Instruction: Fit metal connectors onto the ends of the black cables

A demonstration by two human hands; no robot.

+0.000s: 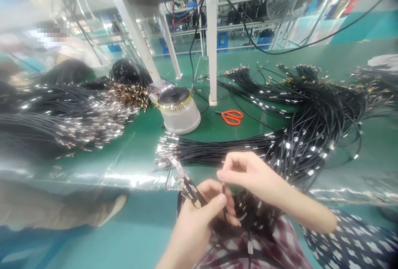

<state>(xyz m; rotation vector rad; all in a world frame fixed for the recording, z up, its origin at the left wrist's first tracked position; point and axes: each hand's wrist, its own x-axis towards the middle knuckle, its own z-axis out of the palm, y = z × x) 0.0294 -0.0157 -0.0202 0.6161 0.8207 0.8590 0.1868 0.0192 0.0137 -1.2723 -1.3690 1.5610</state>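
My left hand (205, 215) is wrapped round a few black cables (192, 190), their pale connector ends sticking out past the thumb to the upper left. Just right of it, my right hand (245, 173) is closed in a pinch, thumb against forefinger. A thin dark strand shows below those fingertips, perhaps a cable; its end is hidden. More black cables (248, 211) hang over my lap beneath both hands. Beyond them a long bundle of black cables (217, 149) with white tags and silvery ends lies along the green table (137, 144).
Orange-handled scissors (231, 116) lie beside a white round tub with a dark reel (182, 115). White posts (211, 45) rise from the table. A large cable heap (326, 111) spreads at right, others (77, 111) at left. A person's forearm (77, 207) reaches in at left.
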